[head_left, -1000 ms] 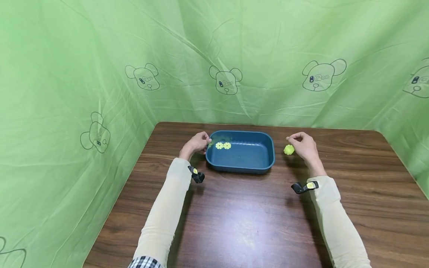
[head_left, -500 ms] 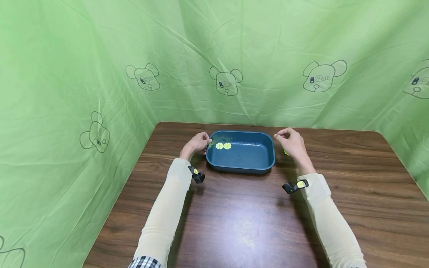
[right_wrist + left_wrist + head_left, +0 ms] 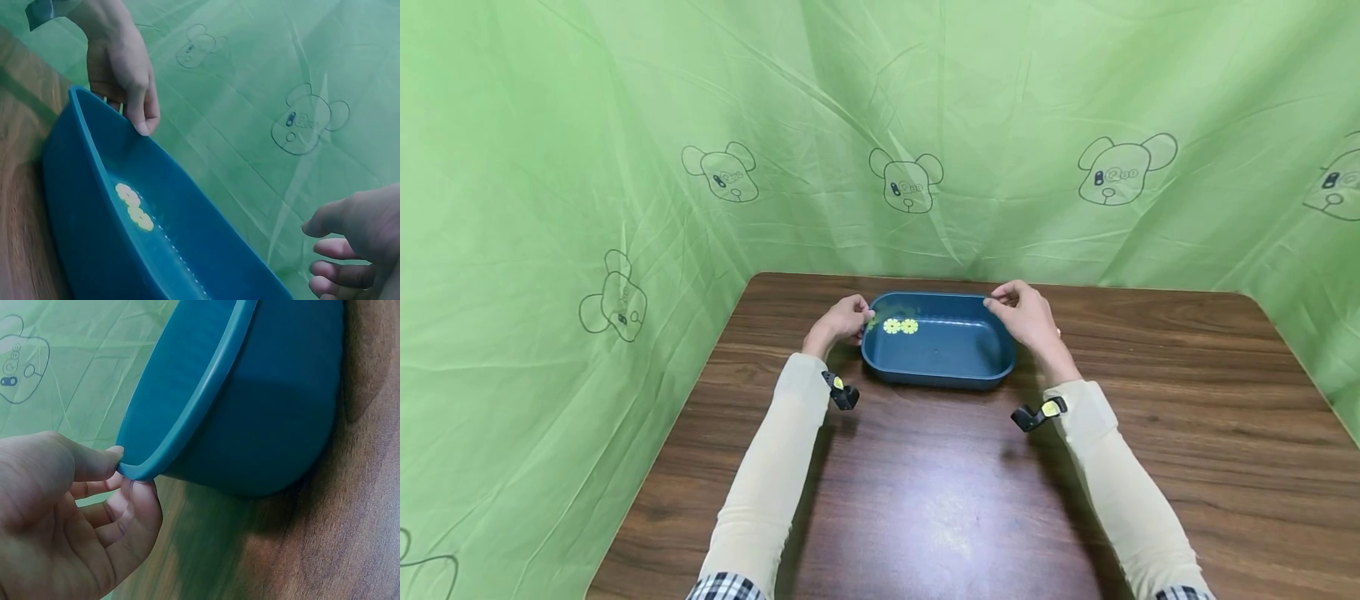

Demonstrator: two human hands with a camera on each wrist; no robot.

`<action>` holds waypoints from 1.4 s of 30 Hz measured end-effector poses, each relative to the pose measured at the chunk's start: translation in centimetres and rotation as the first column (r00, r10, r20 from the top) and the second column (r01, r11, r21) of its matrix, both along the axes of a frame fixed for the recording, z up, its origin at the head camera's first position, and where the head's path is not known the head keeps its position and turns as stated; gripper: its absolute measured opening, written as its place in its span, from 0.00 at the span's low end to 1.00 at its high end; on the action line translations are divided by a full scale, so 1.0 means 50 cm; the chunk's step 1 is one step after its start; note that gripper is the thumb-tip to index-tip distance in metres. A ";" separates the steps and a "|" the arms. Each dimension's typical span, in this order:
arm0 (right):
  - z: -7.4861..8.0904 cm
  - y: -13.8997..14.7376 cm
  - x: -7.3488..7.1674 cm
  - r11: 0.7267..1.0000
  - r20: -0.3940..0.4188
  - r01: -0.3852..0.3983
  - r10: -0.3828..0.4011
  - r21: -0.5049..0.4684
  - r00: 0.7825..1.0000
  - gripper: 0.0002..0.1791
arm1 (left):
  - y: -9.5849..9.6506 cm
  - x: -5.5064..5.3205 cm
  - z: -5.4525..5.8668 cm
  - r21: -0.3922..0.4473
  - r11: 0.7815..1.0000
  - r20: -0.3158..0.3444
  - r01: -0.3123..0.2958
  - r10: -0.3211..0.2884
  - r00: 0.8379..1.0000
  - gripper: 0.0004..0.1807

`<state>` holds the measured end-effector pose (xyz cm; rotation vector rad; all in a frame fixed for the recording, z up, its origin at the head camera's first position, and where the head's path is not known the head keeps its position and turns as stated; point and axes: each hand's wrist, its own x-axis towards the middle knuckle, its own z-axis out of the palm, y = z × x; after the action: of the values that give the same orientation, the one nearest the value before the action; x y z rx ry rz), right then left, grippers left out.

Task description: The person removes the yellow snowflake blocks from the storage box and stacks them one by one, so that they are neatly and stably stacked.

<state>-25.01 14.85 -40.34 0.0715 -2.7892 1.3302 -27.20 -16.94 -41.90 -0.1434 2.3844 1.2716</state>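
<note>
The deep blue rectangular plastic tub (image 3: 937,340) is seen near the far edge of the dark wooden table (image 3: 970,483), about midway along it. Its left rim is pinched by the left hand (image 3: 844,319), thumb on top and curled fingers (image 3: 140,500) beneath. Two small yellow flower-shaped pieces (image 3: 900,326) are lying side by side, touching, on the tub's floor by the left wall. The right hand (image 3: 1025,313) is held over the tub's far right corner, fingers (image 3: 334,247) loosely curled and apart; nothing is seen gripped.
</note>
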 end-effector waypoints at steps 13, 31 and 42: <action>-0.018 -0.073 -0.008 0.997 0.029 -0.079 0.080 -0.019 0.996 0.17 | 0.002 0.005 0.000 0.027 1.000 -0.001 -0.014 0.014 1.000 0.08; -0.082 -0.160 -0.032 0.984 0.081 -0.168 0.163 0.060 0.983 0.21 | 0.000 0.005 0.000 0.024 1.000 -0.001 -0.012 0.012 1.000 0.08; -0.095 -0.187 -0.050 0.959 0.162 -0.261 0.241 0.112 0.957 0.19 | 0.000 0.006 0.002 0.020 1.000 -0.013 -0.010 0.010 1.000 0.08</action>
<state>-27.48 5.52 -45.08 0.3604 -3.0769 1.2402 -26.88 -16.92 -41.83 -0.1413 2.3836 1.3047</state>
